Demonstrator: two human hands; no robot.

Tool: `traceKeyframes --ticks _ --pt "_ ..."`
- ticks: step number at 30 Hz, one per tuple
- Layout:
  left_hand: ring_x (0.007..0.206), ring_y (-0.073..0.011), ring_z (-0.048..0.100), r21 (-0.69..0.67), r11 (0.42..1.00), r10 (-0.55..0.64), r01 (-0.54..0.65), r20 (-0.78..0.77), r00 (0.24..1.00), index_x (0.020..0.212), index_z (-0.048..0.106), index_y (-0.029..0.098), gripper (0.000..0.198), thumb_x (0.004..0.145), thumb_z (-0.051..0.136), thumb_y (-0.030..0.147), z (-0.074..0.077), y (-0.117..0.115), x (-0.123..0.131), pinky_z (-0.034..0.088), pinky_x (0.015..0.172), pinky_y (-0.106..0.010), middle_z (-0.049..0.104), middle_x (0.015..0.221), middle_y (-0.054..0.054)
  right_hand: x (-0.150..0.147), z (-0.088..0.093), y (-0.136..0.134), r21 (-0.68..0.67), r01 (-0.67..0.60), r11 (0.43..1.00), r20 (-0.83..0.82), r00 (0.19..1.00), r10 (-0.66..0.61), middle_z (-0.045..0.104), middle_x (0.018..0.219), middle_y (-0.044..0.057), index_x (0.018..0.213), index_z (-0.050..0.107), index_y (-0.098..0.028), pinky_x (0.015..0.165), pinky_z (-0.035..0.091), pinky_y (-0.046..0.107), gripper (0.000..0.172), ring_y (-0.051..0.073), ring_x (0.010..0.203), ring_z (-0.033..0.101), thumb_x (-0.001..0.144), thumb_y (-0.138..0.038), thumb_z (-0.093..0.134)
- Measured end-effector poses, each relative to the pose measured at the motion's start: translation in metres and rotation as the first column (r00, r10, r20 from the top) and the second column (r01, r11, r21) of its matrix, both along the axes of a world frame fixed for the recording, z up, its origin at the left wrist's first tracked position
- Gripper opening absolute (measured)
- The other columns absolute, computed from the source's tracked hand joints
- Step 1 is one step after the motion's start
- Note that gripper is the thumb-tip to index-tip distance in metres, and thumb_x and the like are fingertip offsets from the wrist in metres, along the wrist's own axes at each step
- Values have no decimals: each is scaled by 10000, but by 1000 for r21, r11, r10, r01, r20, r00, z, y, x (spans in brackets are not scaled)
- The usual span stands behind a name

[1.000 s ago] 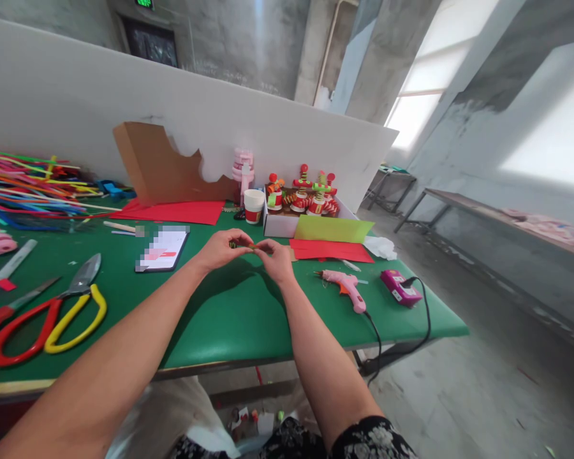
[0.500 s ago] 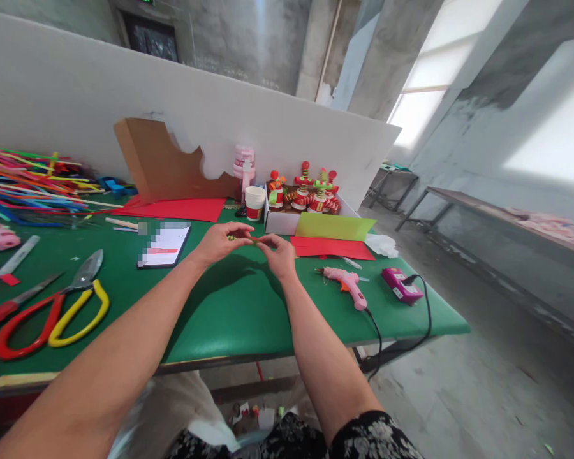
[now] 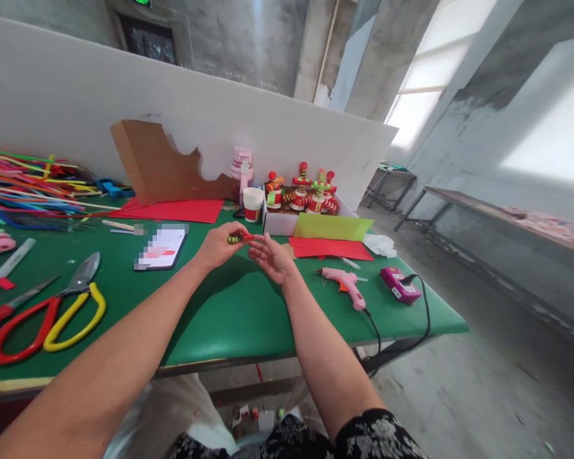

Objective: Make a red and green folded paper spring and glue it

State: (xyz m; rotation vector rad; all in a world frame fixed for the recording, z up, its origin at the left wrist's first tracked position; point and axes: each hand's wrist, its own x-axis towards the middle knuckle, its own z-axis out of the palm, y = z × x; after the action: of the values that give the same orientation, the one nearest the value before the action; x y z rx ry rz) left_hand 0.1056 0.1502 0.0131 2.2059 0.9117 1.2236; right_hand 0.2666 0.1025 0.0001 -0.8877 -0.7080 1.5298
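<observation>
My left hand (image 3: 220,247) is closed around a small folded paper strip (image 3: 233,240), with yellow-green and dark bands showing under the fingers and a red part (image 3: 247,236) sticking out toward the right. Close beside that red end is my right hand (image 3: 272,256), its fingers loosely apart; whether a fingertip touches the paper I cannot tell. Both hands are above the green tabletop (image 3: 229,312). Behind them stands a stack of paper cups (image 3: 253,203), and a white box (image 3: 280,223) holds several red and green paper-cup figures (image 3: 301,191).
A pink glue gun (image 3: 345,284) lies at right, its cord hanging over the edge, near a purple power box (image 3: 400,285). Red-and-yellow scissors (image 3: 71,299), a knife (image 3: 14,303) and a phone (image 3: 165,247) lie at left. Pipe cleaners (image 3: 33,188) are piled behind. Red paper (image 3: 332,248) lies ahead.
My right hand has loosened from its pinch on the strip, fingers now spread. The strip has turned in my left hand so a red part shows.
</observation>
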Motion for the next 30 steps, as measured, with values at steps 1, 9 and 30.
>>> traceKeyframes --ticks 1,9,30 --pt "796 -200 606 24 1000 16 -16 -13 1000 831 631 227 301 815 581 523 0 0 0 476 733 -309 672 818 -34 -1 0 -1 -41 -63 997 -35 997 61 718 830 28 896 681 -187 810 546 267 185 120 736 661 908 -370 656" --pt "890 -225 590 80 997 -12 24 -142 990 855 675 239 229 820 597 452 -3 2 1 489 821 -342 684 874 -45 -2 -7 0 -58 -119 991 -65 991 115 739 764 8 854 708 -188 811 545 256 135 115 744 686 864 -321 735" --pt "802 -187 659 -372 897 -243 239 37 969 1019 713 188 482 655 792 493 13 9 -22 553 801 -364 755 989 -67 3 2 -5 -136 -215 967 96 969 229 678 669 30 748 695 -116 681 561 244 309 108 613 629 911 -377 678"
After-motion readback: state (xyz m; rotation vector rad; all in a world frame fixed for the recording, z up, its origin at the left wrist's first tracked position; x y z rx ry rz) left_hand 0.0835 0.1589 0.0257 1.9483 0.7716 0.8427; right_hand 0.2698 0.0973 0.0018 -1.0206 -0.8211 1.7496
